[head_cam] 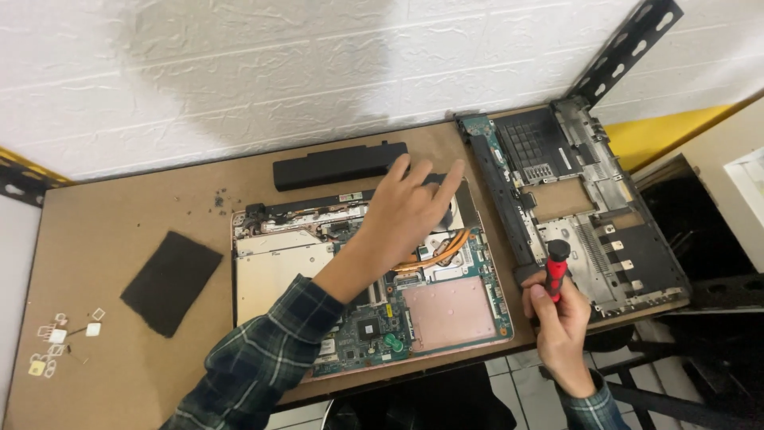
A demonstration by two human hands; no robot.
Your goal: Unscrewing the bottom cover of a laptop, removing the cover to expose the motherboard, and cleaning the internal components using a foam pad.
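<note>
1. Brown desk (119, 239) against a white brick wall carries an opened laptop base (374, 279), its green circuit board and copper heat pipes laid bare, sitting mid-desk near the front edge.
2. That board looks stiff but fragile, I'd say; best held by the outer frame, not the components.
3. Left hand (410, 207) lies flat on the fan area, fingers spread and gripping nothing.
4. Right hand (557, 318) is closed round a red-handled screwdriver (555, 271), held upright at the desk's front edge.
5. Beside it lies the removed bottom cover (589, 215); behind, a black battery (338, 165); to the left, a dark pad (171, 280) and small loose parts (60, 342).
</note>
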